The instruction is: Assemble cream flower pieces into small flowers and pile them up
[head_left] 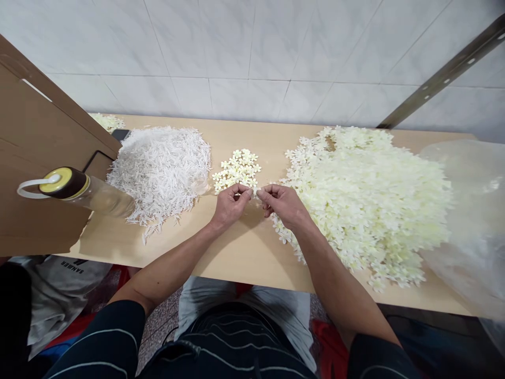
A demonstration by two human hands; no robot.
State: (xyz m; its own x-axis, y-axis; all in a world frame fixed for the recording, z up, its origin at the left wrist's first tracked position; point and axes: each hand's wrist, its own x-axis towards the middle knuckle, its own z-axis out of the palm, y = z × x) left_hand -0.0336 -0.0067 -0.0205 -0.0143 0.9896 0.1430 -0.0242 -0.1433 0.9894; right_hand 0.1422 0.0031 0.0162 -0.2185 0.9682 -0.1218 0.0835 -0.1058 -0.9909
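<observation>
My left hand (pixel 232 204) and my right hand (pixel 287 205) meet over the middle of the table, thumbs and forefingers pinched. Between the fingertips shows a small pale artificial flower (pixel 255 192); the fingers hide most of it, along with any stem. Just beyond my left hand lies a small cluster of white-yellow flowers (pixel 239 167). A broad heap of loose pale yellow flowers (pixel 366 189) spreads to the right of my right hand. On the left is a pile of thin white stem-like pieces (pixel 161 163).
A clear bottle (pixel 106 197) with a yellow and dark lid leans by the white pile, near a cardboard box (pixel 43 173). Clear plastic sheeting (pixel 473 210) covers the table's right end. Behind the table (pixel 158 250) rises a tiled wall (pixel 244 47), with a metal strip (pixel 442 73) at right.
</observation>
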